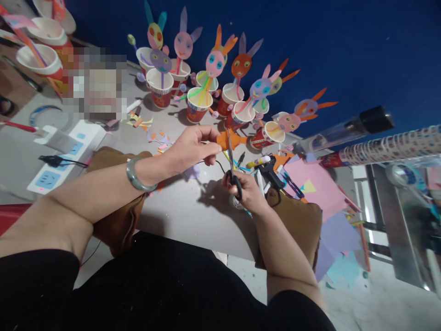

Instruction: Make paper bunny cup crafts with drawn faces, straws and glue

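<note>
My left hand point(196, 149) pinches the left end of a piece of orange paper point(237, 140), held up over the table. In my right hand point(246, 191) is a pair of scissors point(230, 154), fingers in the black handles, the blades pointing away from me. The blades lie across the orange paper; whether they are parted there I cannot make out. Beyond both hands stand several paper cups point(199, 108) with paper rabbit figures point(215, 63) on coloured stems rising from them.
A power strip point(69, 154) lies at left, near paper scraps point(161, 139). To the right are a black glue gun point(273, 172), a marker point(258, 162), pink paper sheets point(324, 184) and a long stack of cups point(386, 146). Brown cushions point(119, 165) lie under my forearms.
</note>
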`<state>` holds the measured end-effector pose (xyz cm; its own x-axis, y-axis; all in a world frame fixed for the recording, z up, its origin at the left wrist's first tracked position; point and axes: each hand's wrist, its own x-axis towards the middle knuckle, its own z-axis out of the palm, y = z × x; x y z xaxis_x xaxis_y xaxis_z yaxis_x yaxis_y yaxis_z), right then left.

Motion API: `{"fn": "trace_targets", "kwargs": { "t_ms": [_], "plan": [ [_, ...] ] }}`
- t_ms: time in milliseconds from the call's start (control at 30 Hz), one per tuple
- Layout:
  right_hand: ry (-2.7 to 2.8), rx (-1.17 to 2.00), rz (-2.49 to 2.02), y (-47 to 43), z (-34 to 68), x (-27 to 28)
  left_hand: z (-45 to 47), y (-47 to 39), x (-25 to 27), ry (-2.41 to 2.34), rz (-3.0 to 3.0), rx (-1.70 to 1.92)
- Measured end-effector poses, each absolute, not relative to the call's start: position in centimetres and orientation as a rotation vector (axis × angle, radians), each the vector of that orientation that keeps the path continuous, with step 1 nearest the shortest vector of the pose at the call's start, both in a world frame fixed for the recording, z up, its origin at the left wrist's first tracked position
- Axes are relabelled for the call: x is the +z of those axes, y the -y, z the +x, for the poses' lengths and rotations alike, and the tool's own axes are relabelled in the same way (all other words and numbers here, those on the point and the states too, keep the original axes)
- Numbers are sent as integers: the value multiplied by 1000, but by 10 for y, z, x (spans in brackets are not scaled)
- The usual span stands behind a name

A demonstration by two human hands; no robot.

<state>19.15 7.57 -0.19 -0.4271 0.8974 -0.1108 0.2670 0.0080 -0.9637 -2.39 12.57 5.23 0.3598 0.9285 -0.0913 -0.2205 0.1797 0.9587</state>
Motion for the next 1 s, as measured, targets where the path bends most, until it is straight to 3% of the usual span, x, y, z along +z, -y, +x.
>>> {"fn": "trace_targets", "kwargs": {
  "t_ms": [1000],
  "plan": [
    [1763, 1478, -1235, -77, 189, 6, -26, -123, 57, -878, 1095, 852]
  ]
}}
